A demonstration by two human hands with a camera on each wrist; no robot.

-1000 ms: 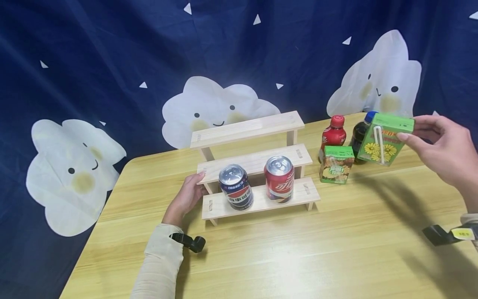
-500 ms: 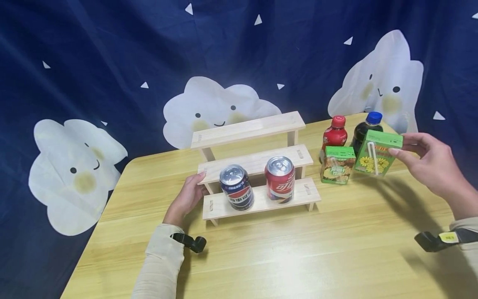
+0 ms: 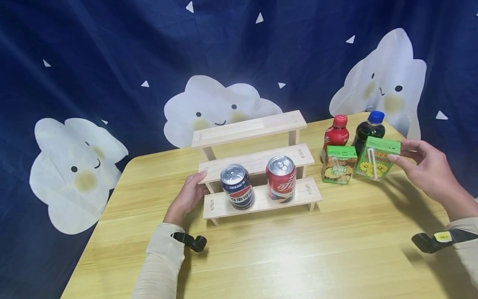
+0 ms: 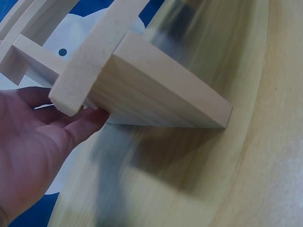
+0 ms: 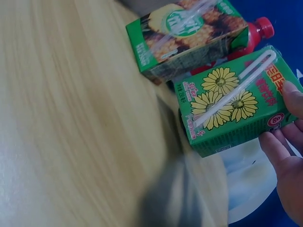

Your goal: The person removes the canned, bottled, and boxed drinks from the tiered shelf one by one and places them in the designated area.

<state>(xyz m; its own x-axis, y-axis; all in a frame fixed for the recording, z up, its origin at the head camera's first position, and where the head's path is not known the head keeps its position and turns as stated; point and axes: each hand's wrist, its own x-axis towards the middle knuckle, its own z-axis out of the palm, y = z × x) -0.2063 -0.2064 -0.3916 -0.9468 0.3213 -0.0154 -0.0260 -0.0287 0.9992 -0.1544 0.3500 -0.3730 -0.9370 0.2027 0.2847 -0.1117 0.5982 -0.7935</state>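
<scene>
My left hand (image 3: 188, 195) grips the left end of the middle tier of a three-tier wooden display shelf (image 3: 257, 162); the left wrist view shows its fingers at the wooden leg (image 4: 156, 85). On the lowest tier stand a dark blue Pepsi can (image 3: 237, 187) and a red cola can (image 3: 281, 179). My right hand (image 3: 429, 170) pinches a green drink carton (image 5: 232, 99) with yellow flowers and a straw, thumb on the front. Slightly tilted, the carton is close beside a pineapple drink carton (image 3: 339, 165); whether its base touches the table cannot be told.
Behind the cartons stand a red bottle (image 3: 336, 133) and a dark bottle with a blue cap (image 3: 369, 128). The wooden table (image 3: 261, 257) ends at a blue curtain (image 3: 149, 41) with cloud faces.
My right hand has moved the flower carton down and to the left, beside the pineapple carton, uncovering more of the dark bottle. The left hand and the shelf have stayed in place.
</scene>
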